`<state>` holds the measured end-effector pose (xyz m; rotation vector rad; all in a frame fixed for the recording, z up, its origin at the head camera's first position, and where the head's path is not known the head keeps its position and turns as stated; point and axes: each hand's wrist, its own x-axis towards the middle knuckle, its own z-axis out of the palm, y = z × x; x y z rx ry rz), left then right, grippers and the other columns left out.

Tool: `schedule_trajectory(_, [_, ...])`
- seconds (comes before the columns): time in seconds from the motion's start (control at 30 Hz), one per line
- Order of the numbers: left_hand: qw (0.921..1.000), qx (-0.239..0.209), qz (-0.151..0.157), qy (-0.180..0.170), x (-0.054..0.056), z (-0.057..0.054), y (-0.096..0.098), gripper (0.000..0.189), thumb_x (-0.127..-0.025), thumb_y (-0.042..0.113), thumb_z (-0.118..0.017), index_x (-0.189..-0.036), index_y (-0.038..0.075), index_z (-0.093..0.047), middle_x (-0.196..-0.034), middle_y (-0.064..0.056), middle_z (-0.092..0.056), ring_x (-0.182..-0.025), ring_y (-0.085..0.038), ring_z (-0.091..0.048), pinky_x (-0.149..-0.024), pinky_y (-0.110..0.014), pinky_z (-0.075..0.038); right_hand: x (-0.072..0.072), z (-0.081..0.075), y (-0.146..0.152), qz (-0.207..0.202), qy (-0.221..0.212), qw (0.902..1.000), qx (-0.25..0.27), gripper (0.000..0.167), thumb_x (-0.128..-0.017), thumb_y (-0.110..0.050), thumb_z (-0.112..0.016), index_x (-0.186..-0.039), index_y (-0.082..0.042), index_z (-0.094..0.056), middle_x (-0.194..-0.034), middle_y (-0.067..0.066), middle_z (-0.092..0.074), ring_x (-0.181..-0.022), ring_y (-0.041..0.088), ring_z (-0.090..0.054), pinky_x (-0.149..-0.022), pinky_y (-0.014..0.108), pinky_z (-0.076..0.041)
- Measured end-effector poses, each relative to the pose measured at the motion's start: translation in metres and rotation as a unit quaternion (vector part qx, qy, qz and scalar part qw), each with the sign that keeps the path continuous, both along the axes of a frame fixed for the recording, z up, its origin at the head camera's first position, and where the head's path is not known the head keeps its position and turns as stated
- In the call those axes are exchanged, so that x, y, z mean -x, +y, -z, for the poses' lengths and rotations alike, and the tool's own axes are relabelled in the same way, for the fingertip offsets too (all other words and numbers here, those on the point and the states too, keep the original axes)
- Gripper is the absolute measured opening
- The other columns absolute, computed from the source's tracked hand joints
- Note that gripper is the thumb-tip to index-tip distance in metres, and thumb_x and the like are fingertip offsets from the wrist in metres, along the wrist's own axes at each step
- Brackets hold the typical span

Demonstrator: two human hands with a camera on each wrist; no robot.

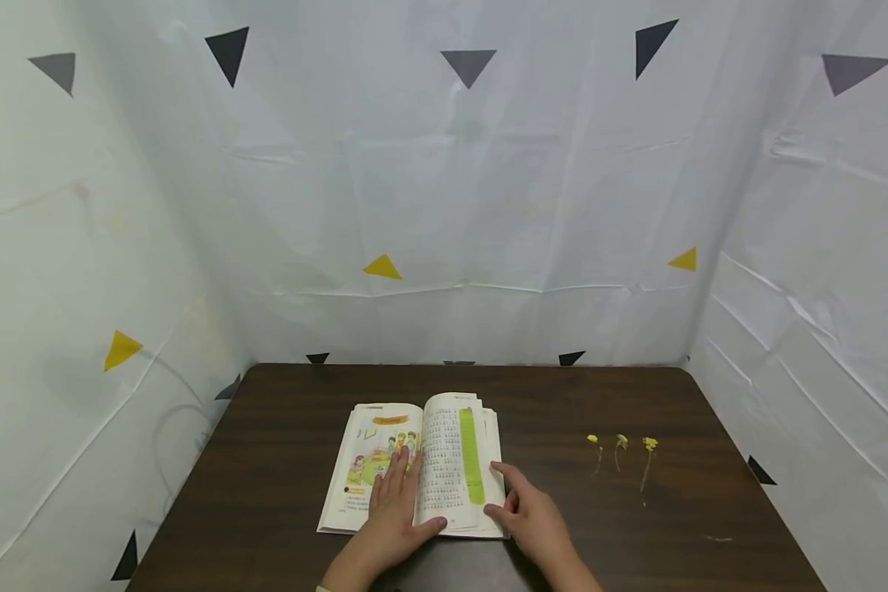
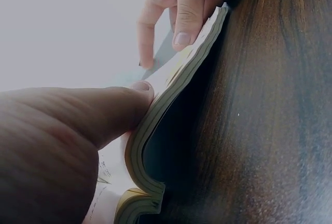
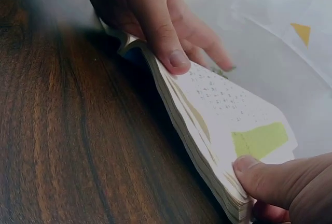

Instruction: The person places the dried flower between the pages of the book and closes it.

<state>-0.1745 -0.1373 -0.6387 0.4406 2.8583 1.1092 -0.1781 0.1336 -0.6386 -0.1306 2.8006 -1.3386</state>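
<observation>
An open book [image 1: 441,460] lies on the dark wooden table, with a colourful picture on its left page and rows of print on its right page. A green strip [image 1: 471,456] runs down the right page. My left hand [image 1: 392,520] presses the book flat near the gutter, fingers straight over the left page and thumb on the right page. At the book's right edge, my right hand [image 1: 538,520] pinches the pages; in the right wrist view its thumb [image 3: 251,169] is on top and the fingers are partly hidden below the edge.
Three small stems with yellow flowers lie right of the book: a left one [image 1: 593,439], a middle one [image 1: 622,441] and a longer right one [image 1: 649,445]. The wooden table [image 1: 281,460] is enclosed by a white sheet [image 1: 474,205] with grey, black and yellow triangles.
</observation>
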Motion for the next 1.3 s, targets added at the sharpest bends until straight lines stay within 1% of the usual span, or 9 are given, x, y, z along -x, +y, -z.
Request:
schedule_trajectory(0.17, [0.9999,-0.001,0.008,-0.007,-0.002,-0.004,0.0,0.1,-0.093,0.047,-0.082,-0.173,0.017,-0.03,-0.183,-0.025,-0.008,-0.171,-0.046,-0.002,-0.13,-0.077,-0.003,-0.001,-0.003,-0.004,0.008,0.015,0.9995,-0.025,0.063,-0.091,-0.03,-0.09,-0.149,-0.031,-0.066,-0.069,-0.011,-0.055,-0.057,0.004,-0.047,-0.055,0.024,-0.039])
schedule_trajectory(0.33, [0.9999,-0.001,0.011,-0.009,-0.002,-0.006,0.0,0.098,-0.094,0.047,-0.082,-0.173,0.017,-0.032,-0.182,-0.027,-0.008,-0.17,-0.048,-0.002,-0.129,-0.079,-0.004,-0.002,-0.004,-0.009,0.016,0.032,0.9966,-0.074,0.06,-0.09,-0.036,-0.089,-0.146,-0.028,-0.069,-0.065,-0.013,-0.051,-0.054,0.004,-0.042,-0.053,0.025,-0.035])
schedule_trajectory(0.5, [0.9998,0.014,0.01,-0.014,0.0,-0.003,-0.001,0.097,-0.095,0.05,-0.08,-0.173,0.02,-0.032,-0.183,-0.024,-0.006,-0.171,-0.047,-0.001,-0.129,-0.078,-0.004,-0.003,-0.004,-0.011,0.015,0.033,0.9952,-0.091,0.062,-0.089,-0.041,-0.088,-0.147,-0.027,-0.07,-0.064,-0.012,-0.05,-0.053,0.005,-0.041,-0.051,0.026,-0.034])
schedule_trajectory(0.57, [0.9997,0.018,0.009,-0.017,0.001,-0.001,-0.001,0.098,-0.095,0.052,-0.08,-0.174,0.021,-0.031,-0.184,-0.023,-0.004,-0.171,-0.046,0.0,-0.129,-0.078,-0.004,-0.002,-0.004,-0.01,0.013,0.016,0.9975,-0.067,0.06,-0.091,-0.043,-0.087,-0.146,-0.028,-0.071,-0.065,-0.011,-0.052,-0.054,0.006,-0.042,-0.051,0.025,-0.034])
schedule_trajectory(0.67, [0.9996,0.018,0.008,-0.022,0.002,0.001,-0.001,0.099,-0.095,0.053,-0.08,-0.174,0.023,-0.029,-0.184,-0.021,-0.002,-0.171,-0.044,0.002,-0.13,-0.076,-0.002,0.0,-0.005,-0.007,0.009,-0.02,0.9997,0.011,0.054,-0.095,-0.04,-0.085,-0.145,-0.025,-0.071,-0.071,-0.007,-0.054,-0.058,0.007,-0.045,-0.054,0.024,-0.036])
schedule_trajectory(0.77, [0.9996,0.015,0.008,-0.021,0.002,0.002,0.0,0.099,-0.094,0.053,-0.081,-0.174,0.023,-0.03,-0.184,-0.021,-0.001,-0.171,-0.045,0.002,-0.13,-0.076,-0.002,0.001,-0.005,-0.003,0.013,-0.045,0.9932,0.106,0.042,-0.097,-0.031,-0.084,-0.135,-0.016,-0.073,-0.079,-0.002,-0.057,-0.066,0.009,-0.05,-0.06,0.023,-0.04])
schedule_trajectory(0.9, [0.9998,0.015,0.009,-0.01,0.002,0.002,-0.001,0.1,-0.093,0.053,-0.082,-0.174,0.023,-0.031,-0.184,-0.022,-0.003,-0.171,-0.046,-0.001,-0.129,-0.077,-0.004,0.003,-0.005,-0.005,0.029,-0.037,0.9813,0.187,0.021,-0.097,-0.02,-0.083,-0.111,-0.008,-0.074,-0.085,0.001,-0.061,-0.073,0.01,-0.054,-0.068,0.022,-0.044])
schedule_trajectory(1.13, [0.9999,0.014,0.005,0.008,0.003,0.0,-0.001,0.102,-0.092,0.051,-0.084,-0.173,0.021,-0.032,-0.183,-0.024,-0.008,-0.171,-0.046,-0.005,-0.129,-0.077,-0.006,0.0,-0.009,-0.013,0.055,-0.015,0.9744,0.218,0.016,-0.1,-0.019,-0.08,-0.092,-0.007,-0.073,-0.08,0.0,-0.06,-0.069,0.007,-0.054,-0.065,0.021,-0.044])
schedule_trajectory(1.3, [0.9998,0.017,-0.001,0.011,-0.002,0.002,0.002,0.111,-0.09,0.053,-0.085,-0.173,0.009,-0.026,-0.182,-0.026,-0.011,-0.17,-0.048,-0.008,-0.129,-0.077,-0.008,-0.009,-0.017,-0.017,0.064,-0.038,0.9632,0.258,0.018,-0.105,-0.023,-0.075,-0.099,-0.006,-0.074,-0.078,0.004,-0.063,-0.059,0.014,-0.058,-0.057,0.025,-0.049])
